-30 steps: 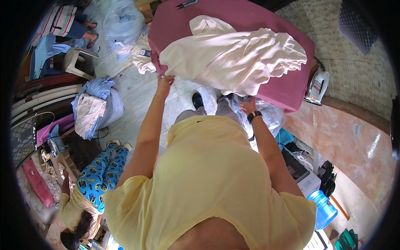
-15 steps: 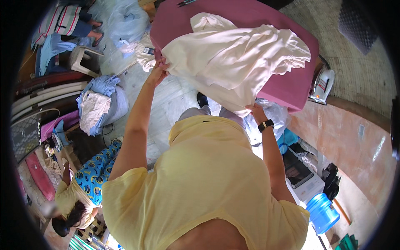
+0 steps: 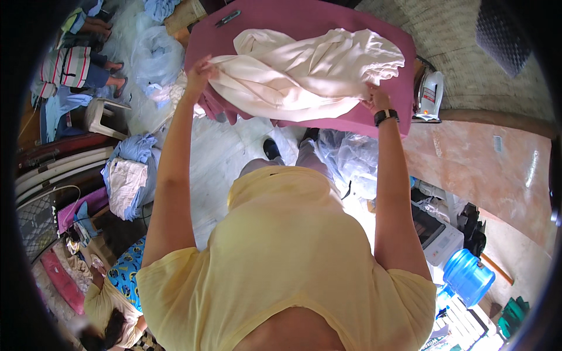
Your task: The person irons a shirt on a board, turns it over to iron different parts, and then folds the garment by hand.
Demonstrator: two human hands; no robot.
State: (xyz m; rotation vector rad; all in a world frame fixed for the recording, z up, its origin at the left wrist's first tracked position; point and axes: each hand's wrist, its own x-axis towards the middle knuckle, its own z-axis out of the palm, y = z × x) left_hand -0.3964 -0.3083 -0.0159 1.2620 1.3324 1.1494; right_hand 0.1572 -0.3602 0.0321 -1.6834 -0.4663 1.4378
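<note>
A cream garment (image 3: 293, 79) with a ruffled end lies in loose folds on the padded table with a maroon cover (image 3: 257, 17). At the garment's left end, my left hand (image 3: 201, 71) has its fingers closed on the cloth; the fingertips are slightly blurred. My right hand (image 3: 377, 99), with a dark watch on the wrist, pinches the near edge towards the right. Between the hands the near edge sags over the table's front. The ruffled end rests at the far right.
A steam iron (image 3: 430, 96) stands beyond the table's right edge. Thread snips (image 3: 227, 18) lie at the far left. Plastic bags (image 3: 351, 158) lie below the table. At left are a cloth pile (image 3: 129, 181), a stool (image 3: 105, 117) and a person in yellow (image 3: 111, 304).
Both hands have moved farther away, taking the garment's near edge up over the table. The cloth that hung in front now lies bunched on top. The snips have come fully into view.
</note>
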